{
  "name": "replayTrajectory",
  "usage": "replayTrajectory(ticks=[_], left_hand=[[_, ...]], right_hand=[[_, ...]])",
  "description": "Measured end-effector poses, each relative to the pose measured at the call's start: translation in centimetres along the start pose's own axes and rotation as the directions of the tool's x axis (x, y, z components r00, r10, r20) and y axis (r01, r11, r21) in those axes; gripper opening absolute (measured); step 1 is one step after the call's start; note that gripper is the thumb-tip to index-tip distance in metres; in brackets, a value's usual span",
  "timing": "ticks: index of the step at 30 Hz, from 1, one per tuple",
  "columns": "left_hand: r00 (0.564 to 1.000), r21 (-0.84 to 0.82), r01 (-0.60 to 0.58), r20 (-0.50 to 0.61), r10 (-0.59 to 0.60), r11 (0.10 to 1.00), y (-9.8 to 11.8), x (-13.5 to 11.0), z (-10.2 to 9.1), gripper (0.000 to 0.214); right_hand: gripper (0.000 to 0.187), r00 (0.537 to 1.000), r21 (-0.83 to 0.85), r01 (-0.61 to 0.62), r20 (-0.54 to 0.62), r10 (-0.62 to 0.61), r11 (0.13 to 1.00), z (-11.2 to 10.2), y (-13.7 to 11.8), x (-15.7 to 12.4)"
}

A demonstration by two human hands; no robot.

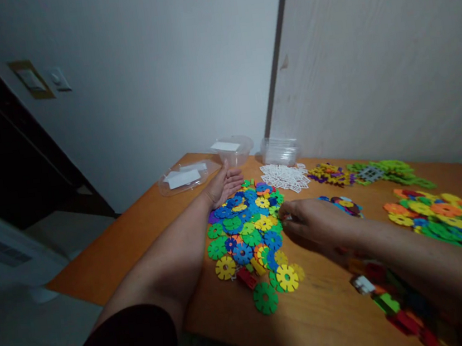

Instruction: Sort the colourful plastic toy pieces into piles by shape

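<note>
A flat patchwork of joined plastic snowflake discs (pixel 250 232) in blue, green, yellow and orange lies on the orange wooden table (pixel 137 235). My left hand (pixel 224 185) rests flat at its far left edge, fingers stretched out and open. My right hand (pixel 315 224) is at the patchwork's right edge, fingers curled in a pinch on a small disc I can barely make out. Loose green (pixel 265 298) and yellow (pixel 286 277) discs lie at the near side.
White lattice pieces (pixel 285 176), mixed coloured pieces (pixel 332 174), green pieces (pixel 386 172) and a big disc pile (pixel 442 217) lie along the back and right. Clear lid (pixel 185 177), tub (pixel 231 149) and stacked containers (pixel 279 150) stand by the wall. Small blocks (pixel 392 304) lie under my right forearm.
</note>
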State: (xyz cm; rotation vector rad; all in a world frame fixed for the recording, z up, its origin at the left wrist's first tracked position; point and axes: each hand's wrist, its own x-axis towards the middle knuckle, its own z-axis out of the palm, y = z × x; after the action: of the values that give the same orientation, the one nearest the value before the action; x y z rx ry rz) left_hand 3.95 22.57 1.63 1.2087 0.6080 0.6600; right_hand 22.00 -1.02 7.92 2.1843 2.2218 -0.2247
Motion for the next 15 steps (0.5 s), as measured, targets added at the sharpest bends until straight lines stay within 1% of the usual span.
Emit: replayTrajectory(ticks=[3,9,12,15], left_hand=[[1.0,0.005,0.002,0.001,-0.002,1.0,0.0,-0.1,0.0,0.096],[1.0,0.015,-0.017,-0.012,0.018,1.0,-0.1,-0.2,0.0,0.093],[0.997,0.034,-0.059,-0.04,0.061,0.998,-0.1,0.0,-0.1,0.09],[0.988,0.102,-0.128,-0.078,0.136,0.986,-0.2,0.4,-0.1,0.088]], right_hand=[[0.022,0.999,-0.004,-0.046,-0.01,0.045,0.999,-0.3,0.3,0.5],[0.036,0.993,-0.019,-0.116,-0.031,0.116,0.993,-0.8,1.6,2.2],[0.039,0.992,-0.033,-0.118,-0.036,0.117,0.992,-1.1,1.8,2.5],[0.039,0.992,-0.048,-0.118,-0.039,0.116,0.992,-1.6,1.9,2.5]])
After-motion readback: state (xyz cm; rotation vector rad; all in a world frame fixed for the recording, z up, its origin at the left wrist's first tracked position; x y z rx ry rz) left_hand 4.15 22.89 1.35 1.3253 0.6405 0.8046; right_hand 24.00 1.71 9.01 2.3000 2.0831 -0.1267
